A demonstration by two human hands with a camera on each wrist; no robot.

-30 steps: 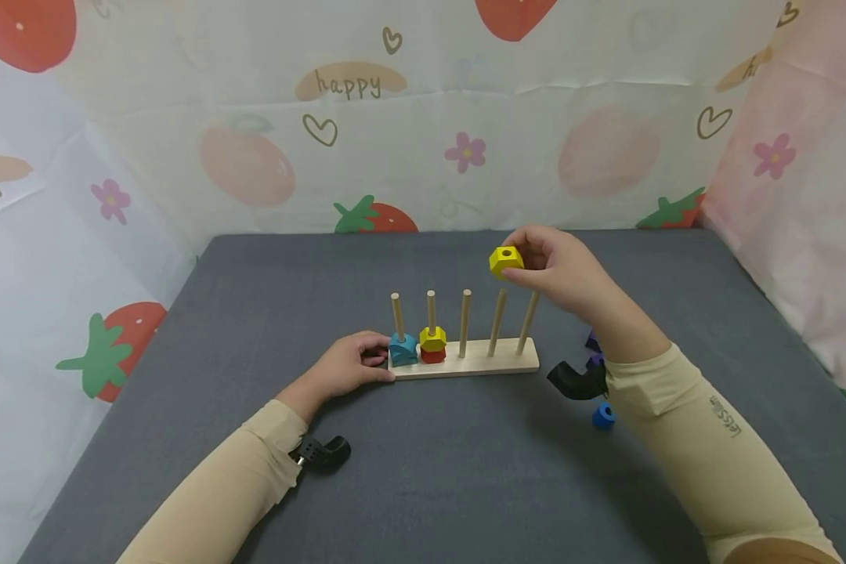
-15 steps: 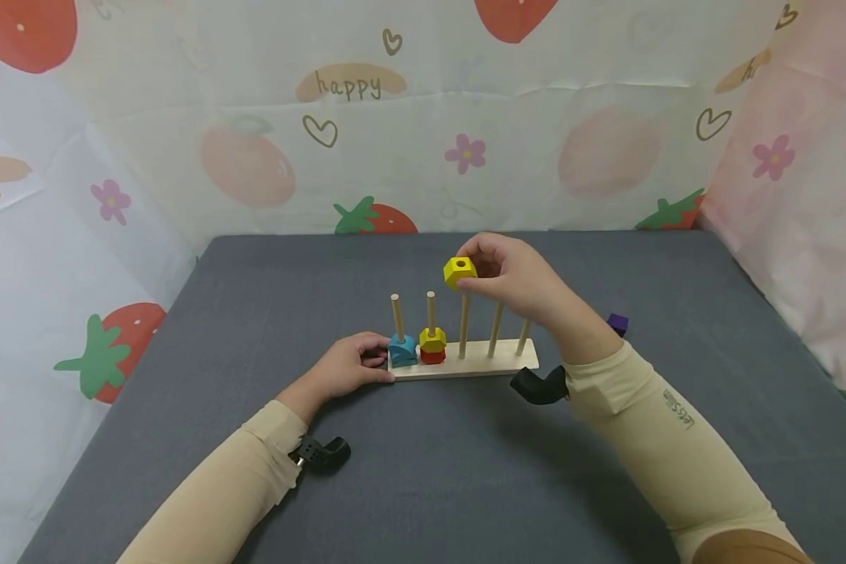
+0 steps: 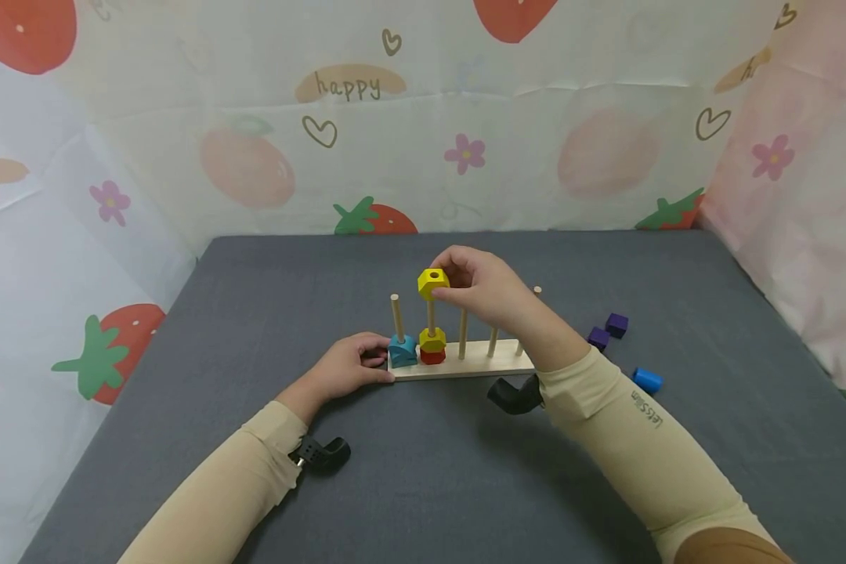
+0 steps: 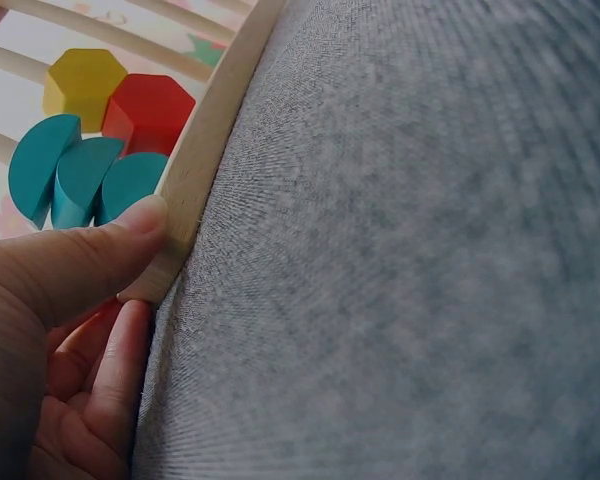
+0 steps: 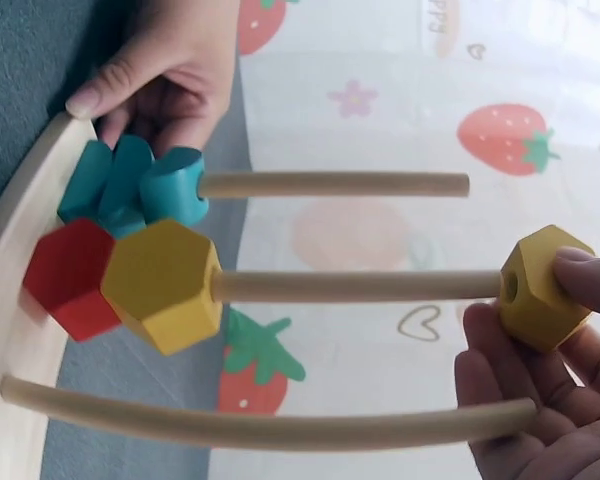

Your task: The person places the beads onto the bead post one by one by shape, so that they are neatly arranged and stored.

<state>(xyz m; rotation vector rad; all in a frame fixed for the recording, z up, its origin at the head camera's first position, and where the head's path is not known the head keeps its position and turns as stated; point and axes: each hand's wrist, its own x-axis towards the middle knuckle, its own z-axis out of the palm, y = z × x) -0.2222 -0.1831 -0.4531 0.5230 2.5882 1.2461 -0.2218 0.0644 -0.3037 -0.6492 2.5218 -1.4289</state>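
Observation:
Between thumb and fingers, my right hand [image 3: 482, 290] pinches a yellow hexagonal bead [image 3: 433, 283]. In the right wrist view the bead's hole sits right at the tip of the second peg [image 5: 360, 286]. Lower on that peg, another yellow hexagonal bead [image 5: 162, 286] rests against a red hexagonal bead [image 5: 72, 280]. Several teal half-round beads [image 4: 85, 170] are stacked on the first peg [image 3: 397, 317]. At the left end of the wooden peg board [image 3: 475, 362], my left hand [image 3: 341, 364] grips the base, thumb along its edge and fingers curled at its end.
Two purple blocks [image 3: 616, 325] and a blue cylinder bead [image 3: 648, 381] lie on the grey cloth right of the board, close to the right forearm. The board's other pegs [image 3: 463, 333] stand bare, partly behind the right hand. A printed curtain [image 3: 522, 94] rises behind the table.
My right hand has carried the yellow bead leftward and slightly down, from over the right-hand pegs to the second peg's tip. My left hand has stayed on the board's end.

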